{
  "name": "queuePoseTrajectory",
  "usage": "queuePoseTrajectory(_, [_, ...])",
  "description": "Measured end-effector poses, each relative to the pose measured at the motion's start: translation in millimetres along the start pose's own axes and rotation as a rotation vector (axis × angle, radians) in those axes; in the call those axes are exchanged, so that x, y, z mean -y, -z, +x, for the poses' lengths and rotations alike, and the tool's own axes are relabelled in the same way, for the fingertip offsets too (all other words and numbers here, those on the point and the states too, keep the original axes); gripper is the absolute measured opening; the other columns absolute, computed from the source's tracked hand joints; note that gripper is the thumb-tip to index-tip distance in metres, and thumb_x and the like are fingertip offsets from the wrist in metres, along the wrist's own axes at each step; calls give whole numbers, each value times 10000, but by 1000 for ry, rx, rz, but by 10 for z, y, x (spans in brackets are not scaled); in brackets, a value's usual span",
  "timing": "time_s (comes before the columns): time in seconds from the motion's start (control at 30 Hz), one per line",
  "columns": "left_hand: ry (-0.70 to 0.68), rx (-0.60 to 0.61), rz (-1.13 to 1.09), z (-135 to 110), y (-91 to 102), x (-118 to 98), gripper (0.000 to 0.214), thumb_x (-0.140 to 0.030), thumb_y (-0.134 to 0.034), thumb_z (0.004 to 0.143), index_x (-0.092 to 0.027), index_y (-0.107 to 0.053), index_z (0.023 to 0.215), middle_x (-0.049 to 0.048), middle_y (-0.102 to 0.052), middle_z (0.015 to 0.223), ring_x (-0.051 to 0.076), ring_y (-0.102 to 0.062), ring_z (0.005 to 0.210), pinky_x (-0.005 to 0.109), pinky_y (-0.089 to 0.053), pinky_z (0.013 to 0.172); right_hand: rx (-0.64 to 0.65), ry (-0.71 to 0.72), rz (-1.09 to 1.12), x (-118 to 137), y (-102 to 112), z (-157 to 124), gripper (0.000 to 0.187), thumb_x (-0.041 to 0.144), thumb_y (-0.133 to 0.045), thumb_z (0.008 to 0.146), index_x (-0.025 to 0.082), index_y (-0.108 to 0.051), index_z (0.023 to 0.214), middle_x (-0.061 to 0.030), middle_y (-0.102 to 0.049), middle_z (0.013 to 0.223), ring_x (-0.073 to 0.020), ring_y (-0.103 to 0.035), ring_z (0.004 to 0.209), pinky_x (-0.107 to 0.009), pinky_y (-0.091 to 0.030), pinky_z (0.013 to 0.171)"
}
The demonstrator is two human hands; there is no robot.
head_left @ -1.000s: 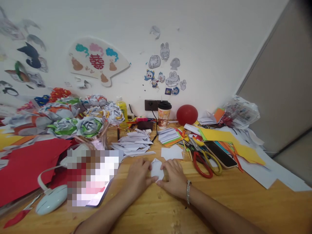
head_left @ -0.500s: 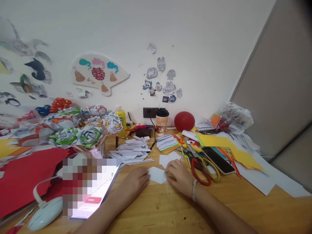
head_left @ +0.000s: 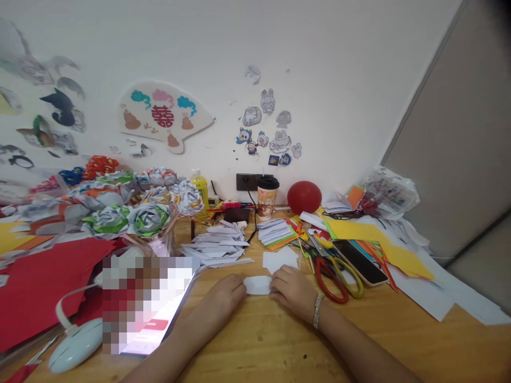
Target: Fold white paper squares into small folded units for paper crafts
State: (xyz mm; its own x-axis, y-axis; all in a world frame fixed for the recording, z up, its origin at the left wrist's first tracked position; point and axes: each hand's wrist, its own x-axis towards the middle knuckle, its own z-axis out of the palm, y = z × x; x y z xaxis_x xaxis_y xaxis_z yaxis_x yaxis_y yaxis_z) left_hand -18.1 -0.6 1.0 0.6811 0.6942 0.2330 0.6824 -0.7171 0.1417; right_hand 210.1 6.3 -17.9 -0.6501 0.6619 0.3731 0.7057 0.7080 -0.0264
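Observation:
A small folded white paper point(head_left: 258, 285) lies on the wooden table between my hands, its near edge now nearly straight. My left hand point(head_left: 228, 295) has its curled fingers on the paper's left end. At the right end, my right hand point(head_left: 290, 287) pinches it, a beaded bracelet on that wrist. Just beyond lies a flat sheet of white paper point(head_left: 275, 260). Scissors with one red handle and one yellow handle point(head_left: 332, 284) rest to the right of my right hand. A pile of folded white paper strips point(head_left: 217, 246) sits behind my left hand.
A stack of paper pieces point(head_left: 275, 232), a lidded cup point(head_left: 267, 199) and a red balloon point(head_left: 304, 197) stand farther back. A phone point(head_left: 361, 261) lies at right. Paper flowers point(head_left: 149, 218), red sheets point(head_left: 51, 287) and a lit screen point(head_left: 163, 308) fill the left side.
The paper between my hands has gone from a pointed, six-sided shape to a narrower one; its near point is folded away. Both hands stay about where they were.

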Motion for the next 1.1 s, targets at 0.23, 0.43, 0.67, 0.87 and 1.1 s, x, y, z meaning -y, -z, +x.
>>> queuePoseTrajectory(0.23, [89, -38, -38, 37, 51, -81, 252, -123, -356, 865, -173, -540, 700, 23, -559, 773, 153, -529, 726, 259, -446, 692, -7, -11, -65, 76, -23, 18, 142, 169, -532, 845, 166, -595, 717, -42, -594, 744, -179, -462, 737, -299, -334, 643])
queuePoseTrajectory(0.43, [186, -56, -126, 75, -40, -51, 190, -184, -419, 863, -161, -572, 753, 58, -590, 809, 188, -554, 782, 301, -452, 747, -66, -331, 238, 157, 8, 53, 73, 145, -621, 764, 171, -594, 701, -20, -592, 773, -163, -489, 782, -268, -360, 685])
queuePoseTrajectory(0.67, [269, -98, -71, 158, -192, -14, 184, -171, -423, 843, -157, -573, 736, 66, -596, 757, 206, -549, 747, 323, -441, 703, -112, -568, 300, 205, -55, 102, 150, 125, -651, 704, 176, -562, 595, -12, -578, 710, -170, -505, 762, -275, -357, 688])
queuePoseTrajectory(0.87, [250, -67, 19, 159, -99, -72, 152, -135, -450, 821, -155, -598, 850, 89, -596, 861, 245, -539, 832, 348, -413, 719, -112, -662, 246, 206, -67, 89, 104, 187, -670, 696, 187, -568, 677, -13, -588, 733, -178, -509, 745, -281, -334, 658])
queuePoseTrajectory(1.1, [399, -30, -77, 130, 73, -8, 97, -160, -599, 755, -167, -580, 851, 48, -606, 908, 210, -542, 869, 302, -395, 749, -112, -679, 285, 169, -85, 83, 149, 194, -696, 670, 190, -550, 699, 2, -586, 752, -174, -505, 762, -270, -316, 665])
